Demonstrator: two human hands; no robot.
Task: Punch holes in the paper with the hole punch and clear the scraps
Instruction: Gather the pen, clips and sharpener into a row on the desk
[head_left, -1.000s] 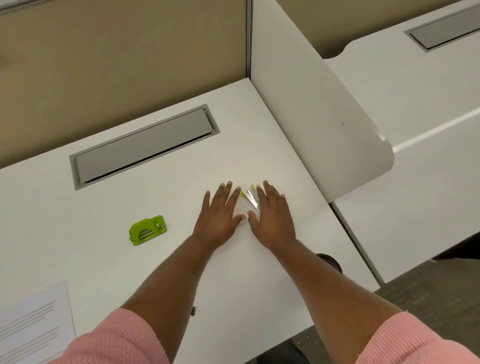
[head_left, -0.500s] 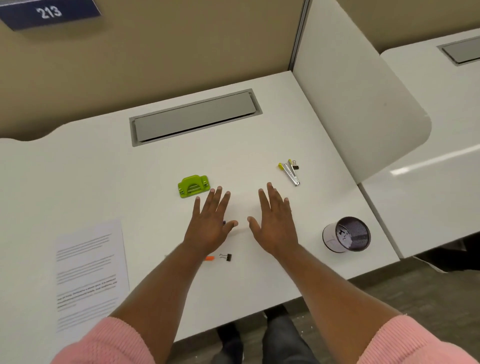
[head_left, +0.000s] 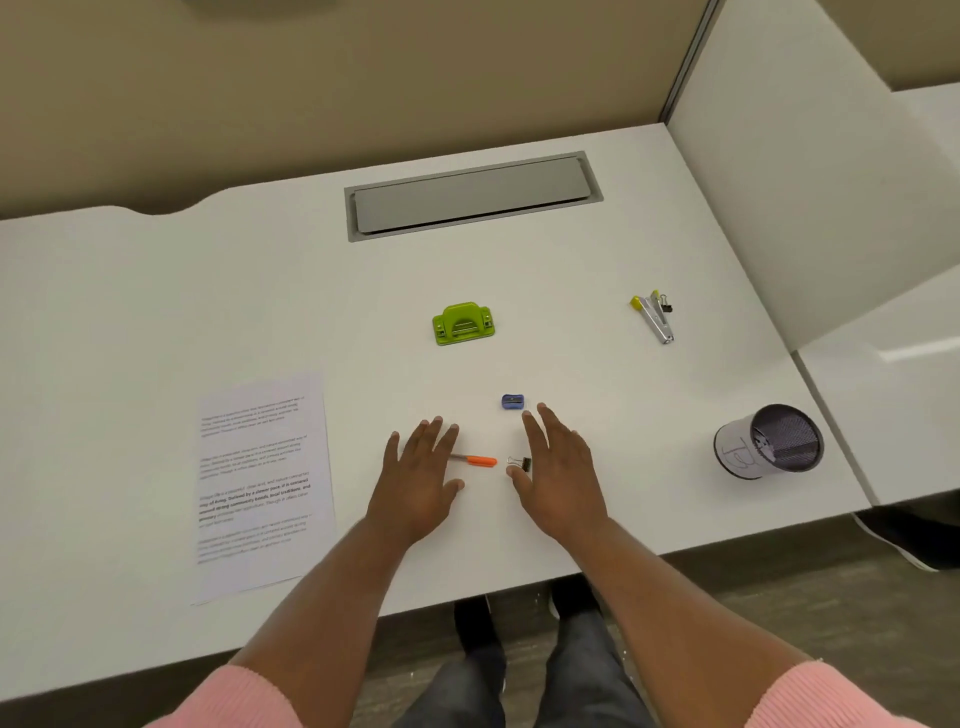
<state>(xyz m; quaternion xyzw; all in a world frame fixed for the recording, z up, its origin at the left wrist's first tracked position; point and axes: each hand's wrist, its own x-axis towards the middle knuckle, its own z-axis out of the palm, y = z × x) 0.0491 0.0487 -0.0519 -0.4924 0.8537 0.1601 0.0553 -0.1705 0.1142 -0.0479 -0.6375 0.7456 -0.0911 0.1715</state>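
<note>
Two flat, spread hands are seen near the desk's front edge, the left hand and right hand both empty, palms down. The paper lies toward the front left, well apart from them; it is judged light and limp, best pinched at a free edge. Farther back, mid-desk, the green hole punch sits untouched; it is judged rigid and light, best gripped across its base.

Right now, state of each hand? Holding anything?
Left hand: open, flat, palm down on the desk, holding nothing.
Right hand: open, fingers spread, palm down, holding nothing; binder clip lies loose beside its thumb.
</note>
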